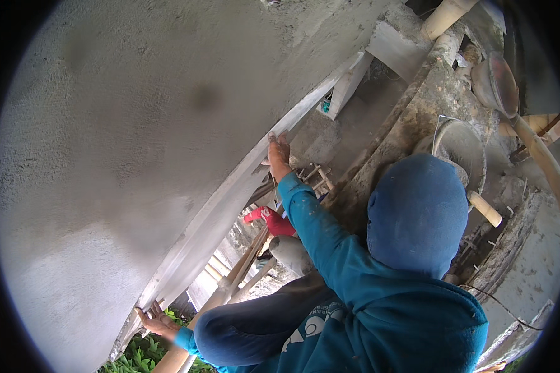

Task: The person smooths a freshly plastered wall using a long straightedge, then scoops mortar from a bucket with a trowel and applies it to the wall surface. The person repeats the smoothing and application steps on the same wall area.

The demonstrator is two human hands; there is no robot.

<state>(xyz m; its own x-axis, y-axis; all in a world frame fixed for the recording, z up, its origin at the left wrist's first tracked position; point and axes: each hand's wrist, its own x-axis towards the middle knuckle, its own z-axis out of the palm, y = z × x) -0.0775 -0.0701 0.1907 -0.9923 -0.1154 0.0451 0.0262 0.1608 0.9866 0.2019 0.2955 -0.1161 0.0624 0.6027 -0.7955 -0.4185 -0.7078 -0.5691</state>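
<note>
A long pale straight strip (233,180) runs slantwise along the edge of a grey plastered wall (118,124). My right hand (279,150) grips it partway up, fingertips over its edge, the arm in a teal sleeve. Toward the lower left my left hand (158,322) holds the strip near its lower end, thumb and fingers apart around the edge; part of that grip is hidden. Between my arms is my bent left knee in dark trousers (249,326). My other knee (417,214), in blue, rises at the right.
At the right stand a mortar-crusted basin (460,146) with a wooden tool handle (484,209) beside it and a round pan (494,84) on a long handle. Bamboo poles (214,301), a red garment (272,219) and green leaves (140,355) show below the wall. A rough ledge (410,127) runs alongside.
</note>
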